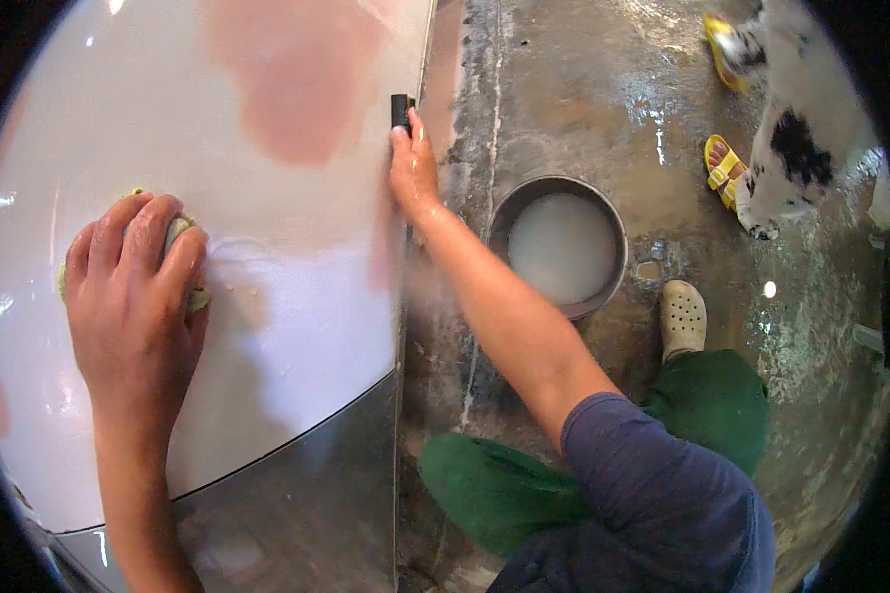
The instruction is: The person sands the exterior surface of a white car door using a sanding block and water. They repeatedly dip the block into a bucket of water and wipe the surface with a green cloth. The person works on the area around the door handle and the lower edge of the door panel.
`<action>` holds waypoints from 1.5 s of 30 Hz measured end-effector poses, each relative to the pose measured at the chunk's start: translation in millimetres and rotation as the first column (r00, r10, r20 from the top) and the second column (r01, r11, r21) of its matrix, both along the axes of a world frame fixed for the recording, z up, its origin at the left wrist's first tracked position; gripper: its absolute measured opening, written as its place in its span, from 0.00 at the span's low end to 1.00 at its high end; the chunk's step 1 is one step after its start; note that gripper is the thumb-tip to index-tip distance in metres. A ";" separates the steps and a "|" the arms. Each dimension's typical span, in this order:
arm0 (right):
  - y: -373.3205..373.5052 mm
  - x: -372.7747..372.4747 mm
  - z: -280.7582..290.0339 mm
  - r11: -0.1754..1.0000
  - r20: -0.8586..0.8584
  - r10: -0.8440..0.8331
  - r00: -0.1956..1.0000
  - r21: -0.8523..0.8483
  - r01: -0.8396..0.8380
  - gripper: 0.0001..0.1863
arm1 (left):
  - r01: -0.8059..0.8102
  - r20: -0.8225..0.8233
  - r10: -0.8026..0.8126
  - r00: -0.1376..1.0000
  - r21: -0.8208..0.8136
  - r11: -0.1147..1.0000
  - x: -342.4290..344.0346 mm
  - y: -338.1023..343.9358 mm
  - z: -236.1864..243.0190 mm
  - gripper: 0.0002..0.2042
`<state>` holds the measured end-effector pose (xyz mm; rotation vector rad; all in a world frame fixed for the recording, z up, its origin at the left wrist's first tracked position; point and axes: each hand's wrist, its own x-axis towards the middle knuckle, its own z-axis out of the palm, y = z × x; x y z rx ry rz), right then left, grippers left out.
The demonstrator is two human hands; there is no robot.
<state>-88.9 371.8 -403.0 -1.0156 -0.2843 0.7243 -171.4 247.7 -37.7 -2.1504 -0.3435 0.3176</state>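
My left hand (138,272) is pressed down on a pale, wet vehicle panel (297,336). Its fingers are curled around a yellowish-green and grey sponge-like pad (201,296), mostly hidden beneath the palm. My right hand (415,173) reaches to the panel's right edge, fingers closed on a small black block (401,111) that stands on the rim. Reddish-brown patches (302,79) show through the pale surface, and a whitish wet film lies between the two hands. Below a curved seam, the panel turns dark grey (316,474).
A round dark bucket (620,242) of cloudy whitish water stands on the wet concrete floor (603,89), right of my right forearm. My beige clog (682,318) is near it. At the upper right stands another person in yellow sandals (727,168) and black-and-white patterned clothing (796,128).
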 end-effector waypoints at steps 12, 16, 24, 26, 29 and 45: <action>-17.0 -4.2 19.2 0.996 -0.014 0.063 0.998 0.056 -0.062 0.27 | -0.014 -0.032 0.015 0.999 0.021 1.000 -4.5 -3.4 -0.3 0.17; -16.9 -13.9 17.9 0.998 0.039 0.044 0.998 0.031 -0.045 0.28 | -0.011 -0.044 0.012 0.999 0.036 0.999 -3.4 3.6 0.9 0.16; -131.1 -135.0 11.7 0.989 0.175 0.136 0.975 0.037 -0.144 0.31 | 0.003 -0.037 -0.003 0.999 0.003 1.000 -6.6 1.5 -0.8 0.17; -70.5 -57.8 16.5 0.987 0.060 0.157 0.986 0.004 -0.158 0.30 | 0.011 -0.039 -0.010 0.999 0.016 1.000 -6.5 0.1 0.0 0.17; -29.7 -10.2 6.3 0.993 0.033 0.116 0.993 -0.022 -0.115 0.31 | 0.025 -0.019 -0.025 1.000 0.001 1.000 -3.6 -0.6 -0.7 0.17; -60.6 -52.4 -3.4 0.995 0.060 0.095 0.994 -0.020 -0.094 0.30 | 0.051 -0.029 -0.049 0.998 0.067 0.996 -9.2 0.4 -3.0 0.18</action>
